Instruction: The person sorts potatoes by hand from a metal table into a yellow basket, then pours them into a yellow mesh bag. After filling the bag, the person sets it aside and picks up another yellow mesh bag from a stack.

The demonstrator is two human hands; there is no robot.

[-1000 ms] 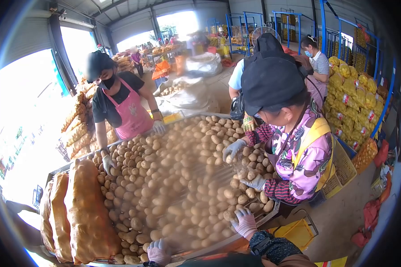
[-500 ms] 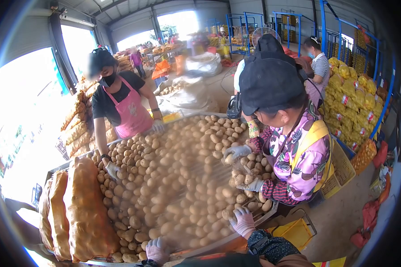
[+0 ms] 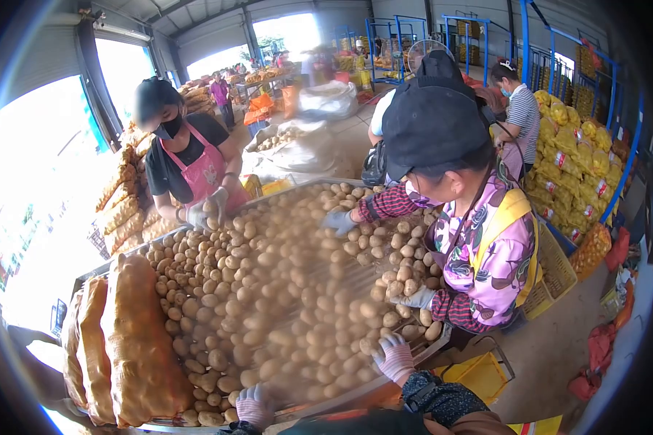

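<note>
On the near rim of the sorting table [image 3: 355, 401], my left hand [image 3: 255, 407] rests in a striped, light-coloured glove, its fingers stretched out beside the potatoes. My right hand [image 3: 395, 359], gloved alike, lies at the table's near right edge with fingers apart. Its fingertips touch or nearly touch a potato [image 3: 368, 346]. A thick layer of potatoes [image 3: 283, 290] covers the slatted table, with those in the middle blurred. Left of my left hand, a full orange mesh sack [image 3: 141, 348] stands at the table's side.
A co-worker in a pink apron [image 3: 204, 174] stands across the table; another in a flowered jacket [image 3: 479, 268] leans in from the right. A yellow basket [image 3: 479, 375] sits low beside my right arm. Filled yellow net bags [image 3: 573, 159] are stacked at the right.
The pink-aproned person has drawn both hands together around a potato. The flowered-jacket person has reached one hand farther across the table. My hands have hardly moved.
</note>
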